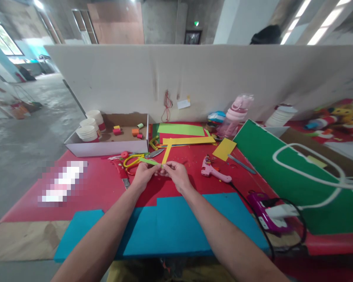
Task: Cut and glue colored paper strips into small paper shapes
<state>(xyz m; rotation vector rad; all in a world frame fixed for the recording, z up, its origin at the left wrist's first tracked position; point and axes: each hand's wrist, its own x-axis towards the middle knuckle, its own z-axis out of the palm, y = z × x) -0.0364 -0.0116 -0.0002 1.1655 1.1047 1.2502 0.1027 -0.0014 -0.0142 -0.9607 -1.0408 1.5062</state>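
My left hand and my right hand meet above the red tabletop, fingertips almost touching. Between them is a narrow light-green paper strip, pinched in the fingers of both hands; its free end points up and left. Just beyond the fingertips lies a yellow paper strip. Yellow-handled scissors rest beside my left hand, near a red utility knife. Right of my right hand lies a pink glue gun. The fingers partly hide the strip's inner end.
A cardboard box at the back left holds paper cups and small paper rolls. Green sheets lie behind. To the right are a pink bottle, a green board and a purple power strip with cables. Blue foam lines the front.
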